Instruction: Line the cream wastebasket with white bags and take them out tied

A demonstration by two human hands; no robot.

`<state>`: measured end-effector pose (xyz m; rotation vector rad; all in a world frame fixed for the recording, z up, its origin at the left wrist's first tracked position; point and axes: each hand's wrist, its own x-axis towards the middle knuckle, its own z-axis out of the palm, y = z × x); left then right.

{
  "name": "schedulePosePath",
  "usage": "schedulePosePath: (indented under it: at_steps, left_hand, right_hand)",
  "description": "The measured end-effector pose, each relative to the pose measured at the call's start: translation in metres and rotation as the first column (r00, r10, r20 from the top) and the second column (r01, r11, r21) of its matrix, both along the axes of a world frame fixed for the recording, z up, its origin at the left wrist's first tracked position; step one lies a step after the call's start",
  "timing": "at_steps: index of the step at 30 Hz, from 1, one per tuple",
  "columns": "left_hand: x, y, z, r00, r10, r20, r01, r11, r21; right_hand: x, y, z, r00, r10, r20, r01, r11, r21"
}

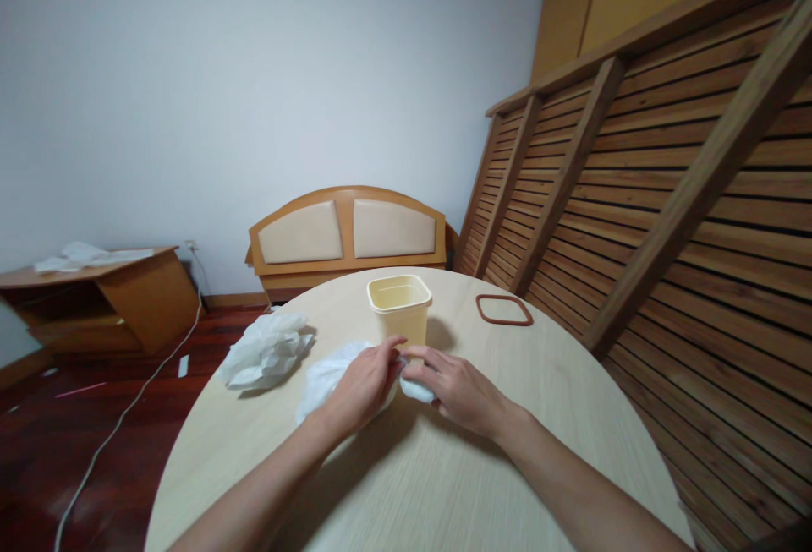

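Note:
My left hand and my right hand are close together above the table, fingers pinched on a thin white plastic bag. Most of the bag spreads out left of and behind my left hand, while a small bunched part shows under my right fingers. Just beyond my fingertips stands a pale yellow square bin, upright and open at the top. Its lower front is partly hidden by my hands. To the right lies a brown rounded-square ring, flat on the table.
A crumpled whitish plastic bag lies at the left edge of the round table. Slatted wooden panels lean along the right. Behind are a padded headboard and a low cabinet; a cable crosses the floor.

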<state>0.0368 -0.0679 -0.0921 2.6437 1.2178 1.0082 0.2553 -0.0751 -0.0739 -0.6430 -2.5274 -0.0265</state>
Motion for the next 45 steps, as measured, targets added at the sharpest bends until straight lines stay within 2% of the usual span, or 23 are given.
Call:
schedulePosePath:
  at_steps: [4, 9, 12, 17, 21, 24, 28, 30, 34, 37, 45]
  left_hand:
    - [0.006, -0.004, 0.000, 0.998, -0.033, 0.044, 0.037, 0.995, -0.090]
    - [0.007, -0.017, 0.013, 0.993, -0.110, 0.043, 0.117, 0.969, -0.216]
    - [0.005, -0.022, 0.019, 0.992, -0.127, -0.006, 0.123, 0.969, -0.216]
    - [0.005, -0.022, 0.019, 0.991, -0.129, -0.043, 0.117, 0.970, -0.212]
    - [0.005, -0.022, 0.020, 0.977, -0.212, 0.001, 0.203, 0.934, -0.294]
    - [0.006, -0.022, 0.020, 0.970, -0.238, 0.049, 0.241, 0.925, -0.295]
    - [0.008, -0.021, 0.019, 0.986, -0.150, 0.069, 0.163, 0.950, -0.268]
    - [0.008, -0.021, 0.019, 0.993, -0.096, 0.069, 0.111, 0.958, -0.266]
    - [0.008, -0.021, 0.018, 0.986, -0.150, 0.074, 0.165, 0.947, -0.274]
    - [0.007, -0.020, 0.016, 0.983, -0.174, 0.052, 0.182, 0.947, -0.265]
    - [0.010, -0.022, 0.022, 0.999, -0.024, 0.026, 0.028, 0.983, -0.183]
  right_hand:
    - [-0.001, 0.002, -0.005, 0.999, 0.025, -0.046, -0.027, 0.999, -0.047]
    - [-0.001, 0.005, -0.007, 0.992, 0.004, -0.128, -0.021, 0.992, -0.128]
    - [0.003, 0.006, -0.006, 0.981, -0.023, -0.193, -0.023, 0.973, -0.231]
    - [0.012, 0.007, 0.000, 0.974, -0.039, -0.222, -0.053, 0.918, -0.393]
    - [0.011, 0.005, 0.002, 0.961, -0.036, -0.276, -0.085, 0.906, -0.414]
    - [0.006, 0.004, -0.001, 0.948, -0.076, -0.310, -0.074, 0.893, -0.444]
    - [0.000, 0.004, -0.006, 0.939, -0.167, -0.299, -0.012, 0.857, -0.515]
    - [-0.001, 0.004, -0.007, 0.935, -0.196, -0.296, 0.017, 0.857, -0.515]
    - [-0.004, 0.002, -0.006, 0.933, -0.195, -0.302, 0.029, 0.878, -0.478]
    - [-0.005, 0.001, -0.005, 0.932, -0.220, -0.287, 0.056, 0.872, -0.487]
    - [-0.006, 0.005, -0.008, 0.912, -0.218, -0.347, 0.007, 0.856, -0.517]
